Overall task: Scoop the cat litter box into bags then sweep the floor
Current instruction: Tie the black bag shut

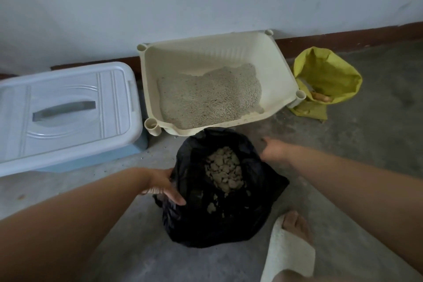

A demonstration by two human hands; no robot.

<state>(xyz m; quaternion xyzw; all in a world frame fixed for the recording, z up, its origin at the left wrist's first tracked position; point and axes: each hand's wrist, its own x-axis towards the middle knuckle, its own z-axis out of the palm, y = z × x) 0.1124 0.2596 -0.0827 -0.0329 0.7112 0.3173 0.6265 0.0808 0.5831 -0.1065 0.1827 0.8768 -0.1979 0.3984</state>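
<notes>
My left hand (pixel 168 186) curls round the left rim of the thin black plastic bag (pixel 217 224), standing on the floor (pixel 343 144) just before the cream plastic litter box (pixel 206 57); my right hand (pixel 273 150) grips the opposite rim. The film looks limp and slippery, the grey clumps (pixel 225 171) inside heavy, so I'd gather the rim and support the bottom.
</notes>
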